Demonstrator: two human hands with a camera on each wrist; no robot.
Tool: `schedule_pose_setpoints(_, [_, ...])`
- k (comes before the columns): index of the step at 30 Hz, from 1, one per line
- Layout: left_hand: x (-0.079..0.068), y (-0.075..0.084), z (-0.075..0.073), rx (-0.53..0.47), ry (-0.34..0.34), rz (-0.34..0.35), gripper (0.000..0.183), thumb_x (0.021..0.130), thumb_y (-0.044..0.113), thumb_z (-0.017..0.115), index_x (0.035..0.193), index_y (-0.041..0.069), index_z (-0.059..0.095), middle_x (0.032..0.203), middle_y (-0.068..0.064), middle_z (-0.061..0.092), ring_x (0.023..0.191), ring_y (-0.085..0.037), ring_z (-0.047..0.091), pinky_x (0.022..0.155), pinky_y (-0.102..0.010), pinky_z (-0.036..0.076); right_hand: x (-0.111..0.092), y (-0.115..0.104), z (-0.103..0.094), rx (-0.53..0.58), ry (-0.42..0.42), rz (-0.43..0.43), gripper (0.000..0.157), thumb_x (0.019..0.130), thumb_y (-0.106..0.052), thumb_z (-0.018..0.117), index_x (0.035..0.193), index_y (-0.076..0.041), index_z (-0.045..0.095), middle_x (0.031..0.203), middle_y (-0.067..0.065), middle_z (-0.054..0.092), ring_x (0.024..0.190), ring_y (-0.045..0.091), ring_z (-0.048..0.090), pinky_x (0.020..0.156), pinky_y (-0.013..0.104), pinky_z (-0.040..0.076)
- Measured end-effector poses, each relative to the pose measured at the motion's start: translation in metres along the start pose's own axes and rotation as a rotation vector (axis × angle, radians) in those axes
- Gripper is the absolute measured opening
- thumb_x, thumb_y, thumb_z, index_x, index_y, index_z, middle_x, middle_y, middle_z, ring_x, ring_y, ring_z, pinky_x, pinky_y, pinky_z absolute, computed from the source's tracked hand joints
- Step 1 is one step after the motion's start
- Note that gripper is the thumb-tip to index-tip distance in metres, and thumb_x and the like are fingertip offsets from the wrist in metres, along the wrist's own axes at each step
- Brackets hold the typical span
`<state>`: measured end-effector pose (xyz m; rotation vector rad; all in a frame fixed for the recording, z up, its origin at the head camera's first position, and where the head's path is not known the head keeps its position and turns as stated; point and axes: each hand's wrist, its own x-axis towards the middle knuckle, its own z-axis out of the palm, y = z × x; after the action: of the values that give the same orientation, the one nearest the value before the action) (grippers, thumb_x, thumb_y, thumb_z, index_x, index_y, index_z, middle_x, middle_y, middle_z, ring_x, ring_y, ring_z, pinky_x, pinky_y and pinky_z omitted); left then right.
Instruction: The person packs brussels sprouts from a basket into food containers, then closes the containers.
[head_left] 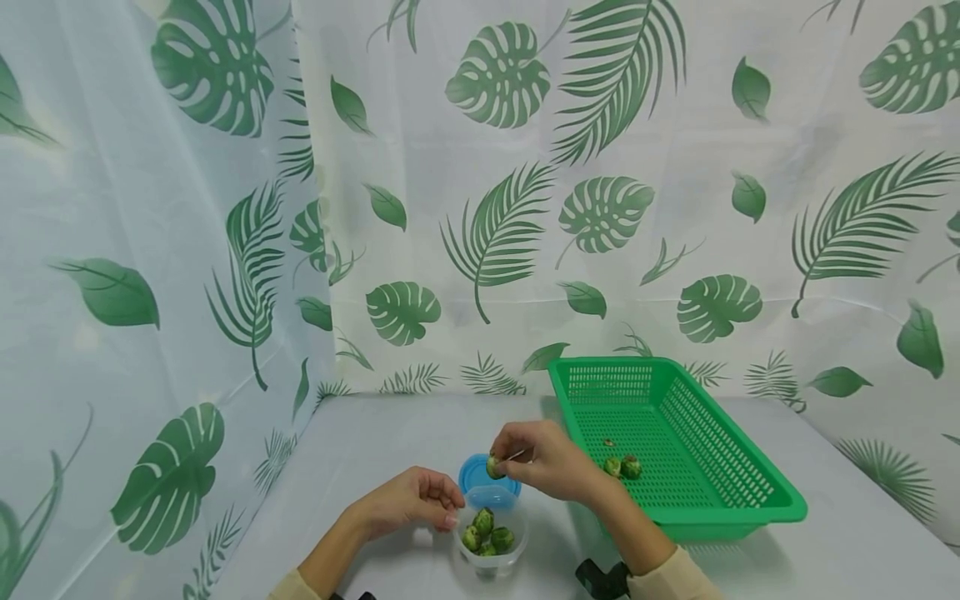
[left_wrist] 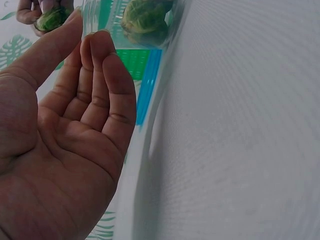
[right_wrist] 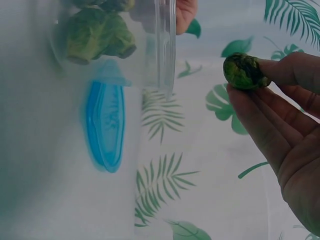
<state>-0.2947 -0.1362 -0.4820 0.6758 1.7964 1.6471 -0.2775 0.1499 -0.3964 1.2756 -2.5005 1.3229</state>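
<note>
Between right thumb and fingertips, my right hand (head_left: 551,458) pinches a Brussels sprout (right_wrist: 244,71), raised above and behind a clear plastic container (head_left: 491,560). Several green Brussels sprouts (head_left: 483,523) lie inside that container, which stands on the table. At its left side, my left hand (head_left: 411,502) has thumb and fingertips at the rim, holding it; the left wrist view shows the fingers (left_wrist: 118,75) bent against the clear wall. A blue lid (head_left: 474,473) lies flat just behind the container, partly hidden by it.
To the right stands a large green perforated basket (head_left: 750,471) with two Brussels sprouts (head_left: 622,467) and a small brown scrap (head_left: 608,442) in it. A white cloth with green leaf prints (head_left: 495,242) hangs behind and at the left of the white table (head_left: 390,421).
</note>
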Motion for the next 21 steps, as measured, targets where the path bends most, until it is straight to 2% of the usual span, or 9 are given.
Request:
schedule_pose_setpoints(6, [0.0001,-0.0004,-0.0006,-0.003,0.004,-0.003,0.025,0.092,0.004,0.076,0.115,-0.003,0.071,0.095,0.002,0.074,0.082,-0.01,0.069,0.077,-0.026,0.059,0.0005,0.0021,0.0009,-0.012,-0.047,0.028,0.005,0.095,-0.003,0.072,0.098,-0.007,0.073,0.094,0.004,0.077,0.087,0.014,0.076,0.077,0.027,0.062])
schedule_pose_setpoints(12, [-0.0003,-0.0004,-0.0005,0.0,0.009,-0.006,0.03,0.09,0.008,0.079,0.116,-0.005,0.07,0.096,0.001,0.074,0.083,-0.011,0.069,0.078,-0.027,0.059,0.0005,0.0019,0.0019,-0.056,-0.106,0.056,0.01,0.093,-0.003,0.072,0.092,-0.013,0.073,0.089,-0.002,0.075,0.08,0.007,0.071,0.073,0.027,0.06])
schedule_pose_setpoints(16, [-0.0002,-0.0004,-0.0007,-0.006,0.007,-0.005,0.026,0.09,0.008,0.08,0.113,0.0,0.071,0.096,0.001,0.074,0.083,-0.011,0.07,0.078,-0.027,0.059,0.0004,0.0018,0.0022,-0.032,-0.146,0.055,0.008,0.094,-0.004,0.073,0.092,-0.011,0.073,0.089,0.0,0.076,0.079,0.008,0.071,0.073,0.028,0.061])
schedule_pose_setpoints(21, [0.0003,-0.0005,-0.0007,-0.006,0.006,-0.003,0.027,0.089,0.01,0.081,0.113,0.0,0.072,0.096,0.001,0.074,0.083,-0.011,0.069,0.078,-0.027,0.059,0.0005,0.0031,0.003,0.007,-0.181,0.047,0.008,0.095,-0.004,0.073,0.092,-0.011,0.074,0.089,0.003,0.077,0.081,0.012,0.075,0.074,0.027,0.062])
